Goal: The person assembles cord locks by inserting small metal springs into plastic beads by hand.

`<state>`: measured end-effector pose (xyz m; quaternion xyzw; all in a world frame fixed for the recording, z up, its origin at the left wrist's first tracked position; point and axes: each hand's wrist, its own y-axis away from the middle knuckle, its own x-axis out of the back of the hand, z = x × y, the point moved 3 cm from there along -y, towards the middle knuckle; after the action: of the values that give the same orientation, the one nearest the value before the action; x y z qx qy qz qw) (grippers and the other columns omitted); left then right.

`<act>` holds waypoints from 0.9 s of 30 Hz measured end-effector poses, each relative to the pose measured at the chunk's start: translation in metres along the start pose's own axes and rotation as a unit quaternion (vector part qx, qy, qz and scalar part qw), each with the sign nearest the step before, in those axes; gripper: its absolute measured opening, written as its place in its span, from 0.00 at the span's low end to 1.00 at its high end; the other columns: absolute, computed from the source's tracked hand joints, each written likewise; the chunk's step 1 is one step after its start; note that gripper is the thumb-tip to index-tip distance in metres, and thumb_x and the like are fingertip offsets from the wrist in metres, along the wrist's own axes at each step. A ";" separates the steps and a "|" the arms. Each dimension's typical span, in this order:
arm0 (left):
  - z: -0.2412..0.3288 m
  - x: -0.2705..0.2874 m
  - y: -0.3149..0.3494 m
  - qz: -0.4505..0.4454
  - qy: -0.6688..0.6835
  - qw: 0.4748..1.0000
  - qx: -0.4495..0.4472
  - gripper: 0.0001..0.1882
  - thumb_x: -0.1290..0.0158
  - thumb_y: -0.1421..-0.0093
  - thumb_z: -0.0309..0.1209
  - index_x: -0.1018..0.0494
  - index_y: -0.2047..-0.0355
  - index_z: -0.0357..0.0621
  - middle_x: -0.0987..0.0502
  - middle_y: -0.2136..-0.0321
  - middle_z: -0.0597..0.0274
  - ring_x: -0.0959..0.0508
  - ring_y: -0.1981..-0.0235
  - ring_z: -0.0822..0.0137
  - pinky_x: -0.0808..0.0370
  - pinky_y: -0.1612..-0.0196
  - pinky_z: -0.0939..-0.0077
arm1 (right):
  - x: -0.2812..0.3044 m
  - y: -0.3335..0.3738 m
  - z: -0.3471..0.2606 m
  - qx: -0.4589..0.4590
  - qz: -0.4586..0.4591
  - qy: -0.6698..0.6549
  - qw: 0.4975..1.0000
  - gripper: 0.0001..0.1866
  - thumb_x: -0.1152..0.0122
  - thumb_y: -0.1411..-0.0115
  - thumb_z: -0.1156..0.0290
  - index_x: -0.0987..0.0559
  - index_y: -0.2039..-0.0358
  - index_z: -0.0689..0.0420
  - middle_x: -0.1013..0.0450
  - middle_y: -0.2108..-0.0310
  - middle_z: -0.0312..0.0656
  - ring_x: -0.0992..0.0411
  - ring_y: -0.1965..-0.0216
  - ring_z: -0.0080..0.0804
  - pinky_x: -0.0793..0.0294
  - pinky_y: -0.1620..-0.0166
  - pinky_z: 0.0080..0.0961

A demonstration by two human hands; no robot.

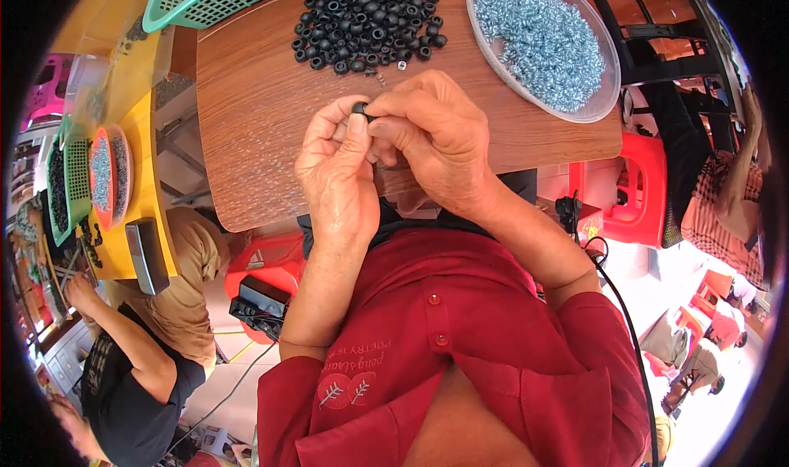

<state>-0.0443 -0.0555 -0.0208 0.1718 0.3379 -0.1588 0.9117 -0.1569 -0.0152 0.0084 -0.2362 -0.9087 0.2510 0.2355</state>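
Observation:
Above the near part of the brown table (271,113), my left hand (339,159) pinches a small round black plastic piece (359,108) between thumb and fingers. My right hand (440,130) meets it from the right, thumb and forefinger closed on the same piece; anything else in those fingertips is hidden. Just beyond my hands lies a heap of similar black pieces (370,19), many showing a round hole. A small shiny metal bit (402,66) and a loose spring (381,80) lie at its near edge. At the far right, a clear round tray (612,80) holds many small silvery-blue springs (542,43).
A green mesh basket (238,5) stands at the far left edge. On the left, a yellow table (148,179) bears another basket, an orange tray (103,212) and a phone-like dark slab (148,257); a person in black (140,385) sits there. Red stools (645,191) and a black cable (629,327) are nearby.

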 end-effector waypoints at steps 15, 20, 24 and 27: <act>-0.006 -0.013 0.004 -0.016 0.046 0.998 0.037 0.10 0.51 0.39 0.24 0.33 0.57 0.35 0.26 0.69 0.61 0.27 0.73 0.74 0.29 0.71 0.82 | 0.005 0.017 0.001 -0.092 0.058 -0.092 0.990 0.10 0.36 0.57 0.80 0.20 0.71 0.56 0.29 0.69 0.38 0.34 0.64 0.33 0.33 0.63 0.25; -0.006 -0.010 0.005 -0.007 0.027 0.999 0.025 0.09 0.50 0.39 0.25 0.32 0.58 0.35 0.26 0.68 0.62 0.28 0.72 0.76 0.30 0.70 0.85 | 0.001 0.026 0.008 -0.187 0.069 -0.189 0.962 0.10 0.35 0.56 0.80 0.20 0.70 0.57 0.29 0.67 0.37 0.35 0.61 0.30 0.33 0.60 0.24; -0.005 -0.006 0.006 -0.028 -0.017 0.999 -0.010 0.10 0.49 0.40 0.24 0.32 0.58 0.37 0.27 0.65 0.63 0.27 0.64 0.74 0.30 0.61 0.82 | 0.004 0.026 0.004 -0.177 0.062 -0.160 0.969 0.10 0.35 0.56 0.80 0.20 0.70 0.56 0.30 0.69 0.37 0.34 0.63 0.32 0.33 0.62 0.24; -0.004 -0.008 0.006 -0.009 -0.036 0.999 -0.028 0.10 0.49 0.40 0.23 0.32 0.58 0.36 0.27 0.65 0.63 0.27 0.65 0.74 0.29 0.60 0.81 | 0.012 0.021 0.000 -0.108 0.046 -0.081 0.990 0.10 0.36 0.56 0.80 0.20 0.70 0.56 0.30 0.71 0.38 0.34 0.66 0.33 0.33 0.64 0.25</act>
<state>-0.0495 -0.0469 -0.0174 0.1369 0.3104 -0.1636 0.9264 -0.1599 0.0069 0.0002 -0.2804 -0.9349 0.1799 0.1225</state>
